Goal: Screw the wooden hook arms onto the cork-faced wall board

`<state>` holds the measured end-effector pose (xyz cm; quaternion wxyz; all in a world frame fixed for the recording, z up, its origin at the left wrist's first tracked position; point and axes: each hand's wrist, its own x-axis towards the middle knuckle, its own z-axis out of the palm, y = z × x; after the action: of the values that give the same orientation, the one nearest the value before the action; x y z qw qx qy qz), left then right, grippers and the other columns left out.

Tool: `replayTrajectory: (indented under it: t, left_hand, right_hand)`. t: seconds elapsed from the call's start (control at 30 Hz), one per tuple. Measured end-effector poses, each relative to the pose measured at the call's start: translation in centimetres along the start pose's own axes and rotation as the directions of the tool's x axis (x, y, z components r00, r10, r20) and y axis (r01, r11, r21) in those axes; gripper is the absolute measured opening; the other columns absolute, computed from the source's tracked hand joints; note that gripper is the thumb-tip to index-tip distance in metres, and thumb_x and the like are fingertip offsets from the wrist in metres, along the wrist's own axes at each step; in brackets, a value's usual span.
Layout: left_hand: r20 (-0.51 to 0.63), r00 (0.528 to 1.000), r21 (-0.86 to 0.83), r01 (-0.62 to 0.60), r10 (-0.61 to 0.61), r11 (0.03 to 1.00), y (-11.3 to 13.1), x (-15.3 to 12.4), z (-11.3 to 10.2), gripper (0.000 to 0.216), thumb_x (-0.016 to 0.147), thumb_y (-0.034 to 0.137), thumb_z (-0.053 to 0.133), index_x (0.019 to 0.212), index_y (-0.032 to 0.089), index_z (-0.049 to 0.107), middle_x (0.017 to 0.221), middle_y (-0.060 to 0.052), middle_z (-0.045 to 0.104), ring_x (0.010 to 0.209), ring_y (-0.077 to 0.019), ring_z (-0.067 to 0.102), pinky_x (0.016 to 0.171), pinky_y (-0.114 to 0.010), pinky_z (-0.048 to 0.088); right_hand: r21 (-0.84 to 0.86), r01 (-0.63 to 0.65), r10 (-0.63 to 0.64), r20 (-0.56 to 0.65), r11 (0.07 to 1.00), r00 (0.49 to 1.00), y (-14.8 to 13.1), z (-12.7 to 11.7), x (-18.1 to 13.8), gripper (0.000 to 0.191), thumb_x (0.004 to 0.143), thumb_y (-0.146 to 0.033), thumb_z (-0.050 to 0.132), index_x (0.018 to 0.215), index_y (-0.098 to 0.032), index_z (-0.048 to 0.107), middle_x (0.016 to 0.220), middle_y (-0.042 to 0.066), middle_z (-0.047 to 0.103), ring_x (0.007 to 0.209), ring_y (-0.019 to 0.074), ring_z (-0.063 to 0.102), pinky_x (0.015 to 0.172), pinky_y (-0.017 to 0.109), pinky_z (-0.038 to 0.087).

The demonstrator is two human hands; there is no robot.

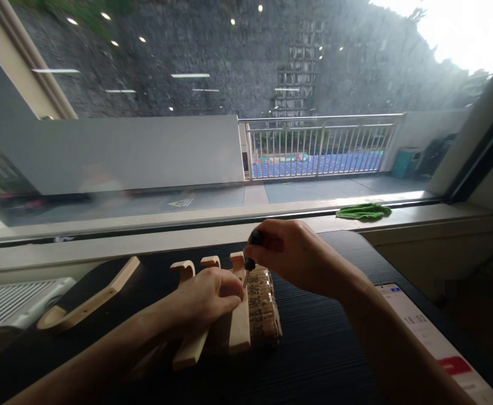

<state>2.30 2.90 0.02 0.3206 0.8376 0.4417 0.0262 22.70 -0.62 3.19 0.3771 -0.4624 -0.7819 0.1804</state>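
My right hand (282, 242) is closed around the black handle of a screwdriver (252, 250), its metal shaft pointing down at a pale wooden hook (240, 329). My left hand (208, 295) is closed on this hook, thumb and index finger close to the screwdriver's tip. Whether a screw sits at the tip is hidden. Two more curved wooden ends, one at the left (182, 269) and one in the middle (211, 262), rise behind my left hand. A wooden bar (190, 350) sticks out below it. Under the hook's right side lies a taped bundle of brown cardboard (263, 306) with dark printed characters.
A separate curved wooden hook (88, 306) lies on the black table (313, 349) at the left. A phone (425, 332) showing 18:02 lies at the right. Beyond are a green cloth (363, 211) on the windowsill, a window, and a white radiator (27, 301).
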Motion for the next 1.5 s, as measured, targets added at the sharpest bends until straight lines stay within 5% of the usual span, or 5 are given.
replayTrajectory:
  t: [0.57,0.9,1.1,1.27,1.5]
  left_hand:
    - [-0.018,0.996,-0.096,-0.086,0.085,0.992,-1.6,0.4,0.9,0.023,0.082,0.03,0.051,0.084,0.023,0.073,0.091,0.001,0.07,0.088,-0.0184,0.062,0.078,-0.025,0.043]
    - [0.093,0.982,-0.147,-0.15,0.165,0.978,-1.5,1.1,-0.7,0.018,0.077,0.027,0.054,0.076,0.021,0.071,0.072,0.003,0.064,0.073,-0.0142,0.058,0.062,-0.02,0.039]
    - [0.149,0.97,-0.122,-0.177,0.194,0.977,-1.7,1.3,-1.3,0.017,0.078,0.026,0.055,0.079,0.022,0.072,0.07,0.003,0.063,0.079,-0.0173,0.056,0.068,-0.022,0.039]
    - [0.152,0.961,-0.145,-0.209,0.23,0.967,-2.1,1.3,-1.1,0.021,0.081,0.027,0.053,0.087,0.023,0.073,0.077,0.003,0.065,0.08,-0.0164,0.057,0.067,-0.022,0.039]
    - [0.107,0.962,-0.21,-0.226,0.252,0.951,-2.5,1.1,-0.6,0.017,0.081,0.024,0.054,0.081,0.021,0.071,0.073,0.005,0.063,0.07,-0.0109,0.055,0.064,-0.019,0.038]
  right_hand:
    - [-0.052,0.007,-0.004,0.061,0.999,0.998,-0.7,0.9,0.0,0.018,0.086,-0.031,0.056,0.081,-0.017,0.065,0.063,-0.003,0.055,0.059,0.0093,0.043,0.052,0.023,0.029]
    - [0.029,0.019,-0.022,0.11,0.999,0.994,-2.0,1.5,0.1,0.02,0.089,-0.021,0.052,0.106,-0.019,0.063,0.084,0.003,0.068,0.073,0.0134,0.059,0.065,0.024,0.043]
    - [0.057,-0.001,-0.005,0.104,0.998,0.995,-0.9,1.6,0.3,0.03,0.09,-0.02,0.051,0.119,-0.023,0.056,0.09,0.003,0.069,0.079,0.015,0.062,0.071,0.027,0.046]
    - [0.022,0.045,-0.048,0.142,0.999,0.989,-1.1,1.4,0.3,0.031,0.091,-0.019,0.048,0.121,-0.026,0.055,0.091,0.001,0.068,0.072,0.0116,0.06,0.065,0.024,0.045]
    - [-0.028,0.077,-0.069,0.203,0.997,0.977,-1.7,2.0,0.0,0.043,0.09,-0.012,0.047,0.13,-0.026,0.046,0.108,0.003,0.065,0.088,0.0146,0.06,0.075,0.026,0.046]
